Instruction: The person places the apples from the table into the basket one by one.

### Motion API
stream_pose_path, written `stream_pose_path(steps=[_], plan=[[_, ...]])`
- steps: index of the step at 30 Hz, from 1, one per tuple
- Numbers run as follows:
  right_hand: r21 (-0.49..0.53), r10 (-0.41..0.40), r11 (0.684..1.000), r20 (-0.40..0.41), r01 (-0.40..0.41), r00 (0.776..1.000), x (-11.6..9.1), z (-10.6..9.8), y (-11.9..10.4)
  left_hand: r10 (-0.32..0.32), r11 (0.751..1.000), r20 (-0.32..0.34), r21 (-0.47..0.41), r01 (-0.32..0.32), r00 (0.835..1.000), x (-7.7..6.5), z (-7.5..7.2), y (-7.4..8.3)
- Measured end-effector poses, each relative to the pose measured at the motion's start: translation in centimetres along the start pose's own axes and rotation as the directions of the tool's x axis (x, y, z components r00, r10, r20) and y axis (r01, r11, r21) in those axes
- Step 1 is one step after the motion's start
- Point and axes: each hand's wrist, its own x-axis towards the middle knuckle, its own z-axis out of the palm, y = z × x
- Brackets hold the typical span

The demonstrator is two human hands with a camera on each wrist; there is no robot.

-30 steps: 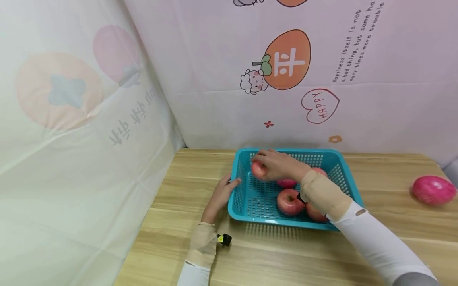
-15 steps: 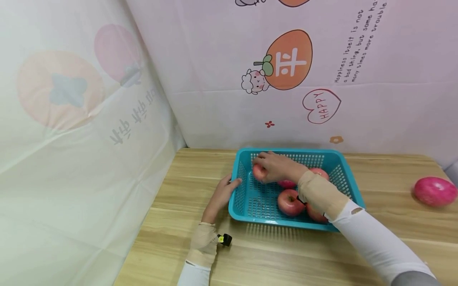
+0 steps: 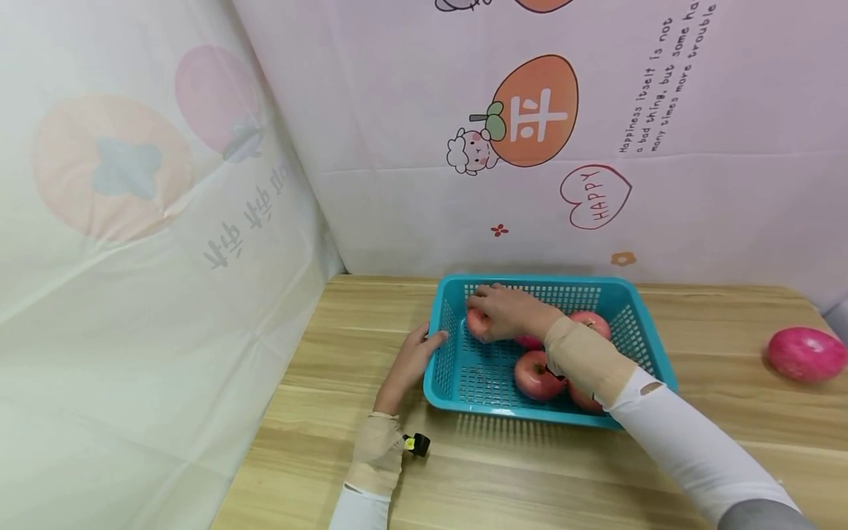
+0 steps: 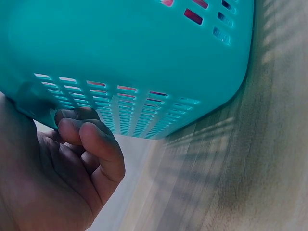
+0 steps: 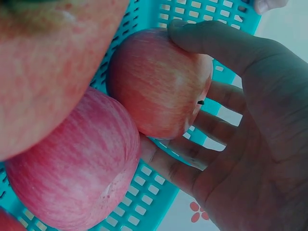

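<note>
A turquoise plastic basket [image 3: 503, 414] with openwork walls stands on the table. My left hand [image 3: 412, 361] grips its left rim, thumb over the edge; in the left wrist view the fingers [image 4: 103, 144] are curled outside the wall. Inside the basket's back left part, my right hand [image 3: 513, 313] holds a red apple [image 5: 159, 82], thumb on one side and fingers round the other. A pinker apple [image 5: 77, 163] touches the held one in the right wrist view. Further apples lie to the right: one at the front [image 3: 538, 377], one at the back [image 3: 592, 322], another partly under my wrist.
On the right of the wooden table [image 3: 722, 412] lies a glossy pink oval fruit [image 3: 805, 355], its kind unclear. Printed white cloth [image 3: 397, 213] hangs behind the table, and a pale cloth [image 3: 152, 316] closes off the left side.
My right hand and the apple in it have shifted slightly down toward the front, and the right forearm has moved a little left. The left hand keeps its hold on the rim.
</note>
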Motion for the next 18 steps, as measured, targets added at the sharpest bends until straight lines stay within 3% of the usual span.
stream_pose_path(steps=[18], plan=[[0.011, -0.016, 1.000, 0.041, 0.016, 0.999, 0.68, 1.07, 0.04, 0.023, 1.000, -0.026, 0.006, -0.023, 0.999, 0.06, 0.25, -0.40]])
